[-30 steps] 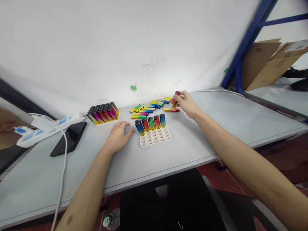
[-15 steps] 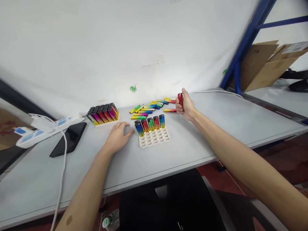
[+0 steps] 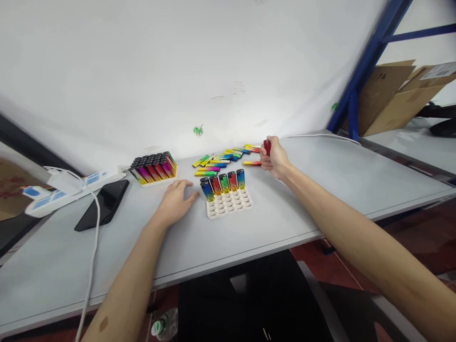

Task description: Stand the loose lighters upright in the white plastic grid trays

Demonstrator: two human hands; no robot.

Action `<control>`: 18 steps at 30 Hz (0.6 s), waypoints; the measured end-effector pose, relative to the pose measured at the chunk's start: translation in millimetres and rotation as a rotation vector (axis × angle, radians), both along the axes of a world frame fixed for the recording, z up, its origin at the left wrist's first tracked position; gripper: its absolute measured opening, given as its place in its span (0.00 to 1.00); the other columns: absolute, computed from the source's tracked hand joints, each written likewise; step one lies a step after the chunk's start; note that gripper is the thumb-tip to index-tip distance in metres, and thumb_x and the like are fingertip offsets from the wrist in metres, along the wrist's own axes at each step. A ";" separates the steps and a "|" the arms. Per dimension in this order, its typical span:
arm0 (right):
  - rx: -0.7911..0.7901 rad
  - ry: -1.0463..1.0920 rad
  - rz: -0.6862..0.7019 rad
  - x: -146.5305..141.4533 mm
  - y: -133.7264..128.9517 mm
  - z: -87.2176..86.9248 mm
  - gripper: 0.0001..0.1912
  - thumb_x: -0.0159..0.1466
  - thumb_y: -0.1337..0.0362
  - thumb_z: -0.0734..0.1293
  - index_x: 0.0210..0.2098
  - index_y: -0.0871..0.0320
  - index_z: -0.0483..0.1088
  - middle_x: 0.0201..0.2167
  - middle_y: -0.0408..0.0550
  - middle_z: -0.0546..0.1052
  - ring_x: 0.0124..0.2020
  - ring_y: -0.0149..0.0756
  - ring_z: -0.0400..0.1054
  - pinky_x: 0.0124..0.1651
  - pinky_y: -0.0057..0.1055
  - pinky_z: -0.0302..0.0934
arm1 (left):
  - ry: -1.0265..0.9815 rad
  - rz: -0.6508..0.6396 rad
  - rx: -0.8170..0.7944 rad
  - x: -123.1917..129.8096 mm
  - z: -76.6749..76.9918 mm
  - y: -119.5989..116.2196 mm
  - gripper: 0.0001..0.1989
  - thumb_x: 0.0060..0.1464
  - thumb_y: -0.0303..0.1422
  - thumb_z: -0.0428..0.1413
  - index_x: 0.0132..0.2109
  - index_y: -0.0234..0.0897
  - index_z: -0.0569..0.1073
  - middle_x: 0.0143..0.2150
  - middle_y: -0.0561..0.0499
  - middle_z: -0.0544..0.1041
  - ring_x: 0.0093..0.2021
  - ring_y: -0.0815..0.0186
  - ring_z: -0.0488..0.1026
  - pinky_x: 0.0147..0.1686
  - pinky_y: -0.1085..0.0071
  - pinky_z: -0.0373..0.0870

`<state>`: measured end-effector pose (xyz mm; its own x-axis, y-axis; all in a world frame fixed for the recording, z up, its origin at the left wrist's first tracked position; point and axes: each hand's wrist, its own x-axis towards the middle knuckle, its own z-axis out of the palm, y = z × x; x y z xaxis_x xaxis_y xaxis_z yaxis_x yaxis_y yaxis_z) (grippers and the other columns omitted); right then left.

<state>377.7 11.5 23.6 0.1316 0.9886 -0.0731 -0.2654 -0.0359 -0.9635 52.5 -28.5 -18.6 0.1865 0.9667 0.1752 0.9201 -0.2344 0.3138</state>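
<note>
Raised at the right of the loose lighters, my right hand point(image 3: 273, 157) is wrapped round a red lighter point(image 3: 267, 147). My left hand point(image 3: 177, 200) rests on the table with its fingers apart, just left of a white slotted tray point(image 3: 230, 205). Several upright lighters point(image 3: 223, 183), blue, red and green, fill the tray's back row, and one more stands at its left side; the front slots show bare. Behind it lies a loose pile of colourful lighters point(image 3: 223, 159). A second tray point(image 3: 159, 182) at the left is packed with upright black-topped lighters point(image 3: 154, 167).
On the left are a black phone point(image 3: 102, 205), a white power strip point(image 3: 64, 191) and a white cable point(image 3: 93, 247). Cardboard boxes point(image 3: 399, 102) stand behind a blue metal frame point(image 3: 352, 107) at the right. A bottle point(image 3: 166, 325) is below the table.
My right thumb has folded down over the top of the red lighter, and the hand sits slightly lower. My left hand and the trays look unchanged.
</note>
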 end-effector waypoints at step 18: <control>0.012 -0.012 -0.021 -2.4 0.3 -0.6 0.26 0.71 0.46 0.52 0.21 0.54 0.55 0.12 0.35 0.49 0.13 0.26 0.37 0.16 0.25 0.35 | -0.002 0.011 -0.015 2.8 3.5 -2.0 0.25 0.60 0.47 0.50 0.57 0.36 0.71 0.63 0.40 0.72 0.67 0.50 0.63 0.68 0.54 0.57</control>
<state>375.3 11.8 23.0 0.1532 0.9864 -0.0591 -0.2544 -0.0184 -0.9669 55.3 -30.6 -15.2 0.1757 0.9713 0.1606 0.9221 -0.2195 0.3187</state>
